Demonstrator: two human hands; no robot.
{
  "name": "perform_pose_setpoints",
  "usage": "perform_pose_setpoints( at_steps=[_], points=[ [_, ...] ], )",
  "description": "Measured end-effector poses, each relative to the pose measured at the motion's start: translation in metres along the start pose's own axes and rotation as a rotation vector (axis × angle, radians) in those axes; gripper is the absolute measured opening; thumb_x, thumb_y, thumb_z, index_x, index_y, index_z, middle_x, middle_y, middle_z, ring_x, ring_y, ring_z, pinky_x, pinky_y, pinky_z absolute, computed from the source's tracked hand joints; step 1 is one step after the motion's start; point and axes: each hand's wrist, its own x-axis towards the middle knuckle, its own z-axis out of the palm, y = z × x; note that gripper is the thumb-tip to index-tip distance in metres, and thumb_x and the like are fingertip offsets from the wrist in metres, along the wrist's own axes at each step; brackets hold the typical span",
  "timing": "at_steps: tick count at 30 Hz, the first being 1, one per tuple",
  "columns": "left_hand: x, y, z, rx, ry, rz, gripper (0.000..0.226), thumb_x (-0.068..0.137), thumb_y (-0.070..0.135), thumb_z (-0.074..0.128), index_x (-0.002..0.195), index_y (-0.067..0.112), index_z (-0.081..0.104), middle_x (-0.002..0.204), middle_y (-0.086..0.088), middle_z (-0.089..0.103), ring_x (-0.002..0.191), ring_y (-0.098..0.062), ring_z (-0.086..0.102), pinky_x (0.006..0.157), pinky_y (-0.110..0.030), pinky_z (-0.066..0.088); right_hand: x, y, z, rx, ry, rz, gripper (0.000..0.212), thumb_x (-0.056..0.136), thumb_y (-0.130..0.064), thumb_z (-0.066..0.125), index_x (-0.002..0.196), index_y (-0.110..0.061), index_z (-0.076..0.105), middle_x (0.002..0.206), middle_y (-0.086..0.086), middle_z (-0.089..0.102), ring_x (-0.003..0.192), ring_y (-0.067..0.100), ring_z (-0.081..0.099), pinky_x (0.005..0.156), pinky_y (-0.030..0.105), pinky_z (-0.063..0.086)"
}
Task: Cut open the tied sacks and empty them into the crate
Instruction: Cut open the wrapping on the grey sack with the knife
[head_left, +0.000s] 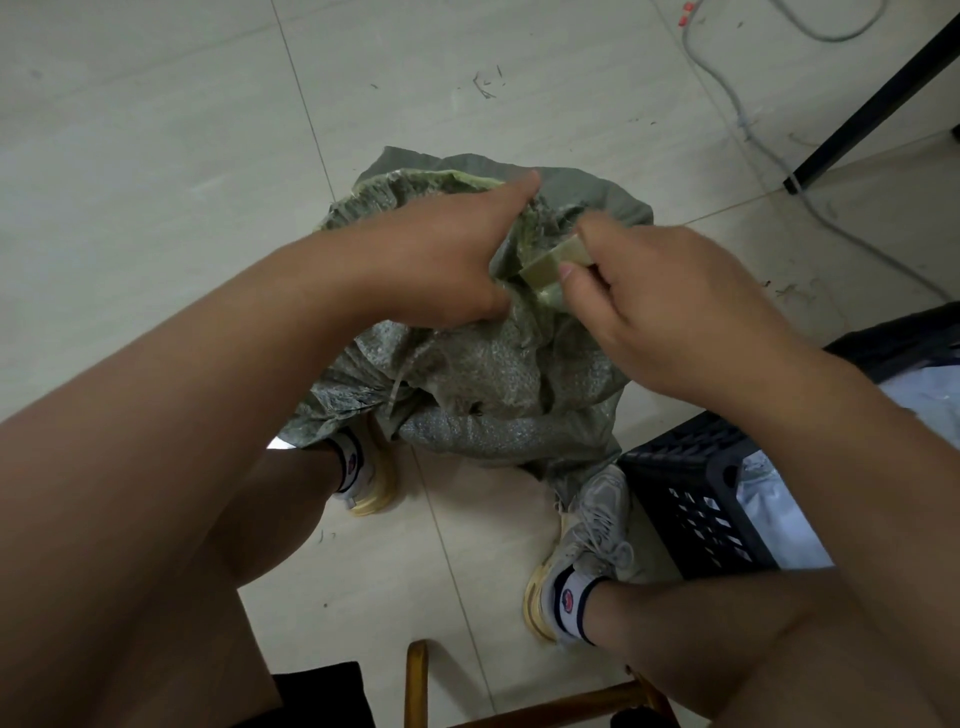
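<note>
A grey-green woven sack (498, 384) stands on the tiled floor between my feet, its top bunched and crumpled. My left hand (441, 260) grips the gathered sack mouth from the left, thumb low and fingers over the top. My right hand (660, 306) pinches a strip of yellowish tape (550, 267) that sticks to the sack's neck, pulled taut toward the right. A black plastic crate (701, 499) sits at the right beside my right foot, with white plastic bags (779, 514) inside. No cutting tool shows.
A wooden stool frame (421, 686) lies under me at the bottom edge. A black table leg (872, 104) slants at the upper right, with a grey cable (737, 104) trailing across the floor. Small debris is scattered on the tiles.
</note>
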Motion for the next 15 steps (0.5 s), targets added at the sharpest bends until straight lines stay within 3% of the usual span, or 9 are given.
perform_pose_setpoints(
  at_steps=[2,4,8,10,12,15],
  points=[
    [0.0,0.0,0.001,0.004,-0.016,-0.008,0.1,0.091,0.027,0.068,0.157,0.027,-0.007,0.153,-0.013,0.038,0.067,0.001,0.049,0.066,-0.023,0.037,0.002,-0.002,0.003,-0.047,-0.031,0.004,0.02,0.1,-0.035,0.035,0.086,-0.02,0.032,0.061,-0.002,0.038,0.053,0.015,0.036,0.048,0.034,0.028],
    [0.0,0.001,0.002,0.016,-0.024,-0.008,0.1,0.091,0.024,0.068,0.157,0.026,-0.008,0.152,-0.016,0.038,0.066,-0.001,0.049,0.062,-0.021,0.035,0.002,-0.003,0.001,-0.048,0.041,-0.005,0.022,0.1,-0.032,0.036,0.082,-0.021,0.031,0.061,-0.002,0.037,0.053,0.013,0.033,0.047,0.032,0.025],
    [-0.001,0.001,0.001,0.011,-0.02,0.018,0.099,0.092,0.022,0.067,0.156,0.025,-0.009,0.153,-0.011,0.038,0.084,-0.013,0.058,0.071,-0.028,0.043,0.001,-0.008,-0.01,0.051,0.224,0.033,0.022,0.095,-0.027,0.042,0.076,-0.02,0.036,0.056,-0.009,0.033,0.048,0.012,0.031,0.047,0.026,0.018],
    [-0.002,0.003,0.002,0.001,-0.014,0.027,0.099,0.092,0.021,0.067,0.156,0.025,-0.008,0.125,-0.011,0.054,0.072,-0.009,0.055,0.06,-0.024,0.04,0.001,-0.009,-0.009,0.052,0.229,0.051,0.024,0.094,-0.027,0.042,0.072,-0.018,0.038,0.053,-0.009,0.033,0.045,0.009,0.032,0.046,0.026,0.017],
    [-0.002,0.007,0.003,-0.022,-0.002,0.026,0.099,0.092,0.018,0.066,0.156,0.025,-0.008,0.092,0.004,0.047,0.064,-0.005,0.051,0.054,-0.023,0.036,0.003,-0.009,-0.003,0.02,0.14,0.088,0.03,0.095,-0.028,0.041,0.068,-0.018,0.033,0.052,-0.005,0.034,0.044,0.014,0.034,0.046,0.027,0.018],
    [-0.001,0.008,0.002,-0.022,-0.007,0.029,0.099,0.093,0.017,0.066,0.156,0.024,-0.01,0.084,0.012,0.047,0.064,-0.004,0.05,0.054,-0.022,0.037,0.006,-0.007,0.007,-0.038,-0.05,0.128,0.032,0.097,-0.031,0.038,0.069,-0.021,0.03,0.059,0.0,0.039,0.052,0.023,0.04,0.048,0.033,0.025]
  ],
)
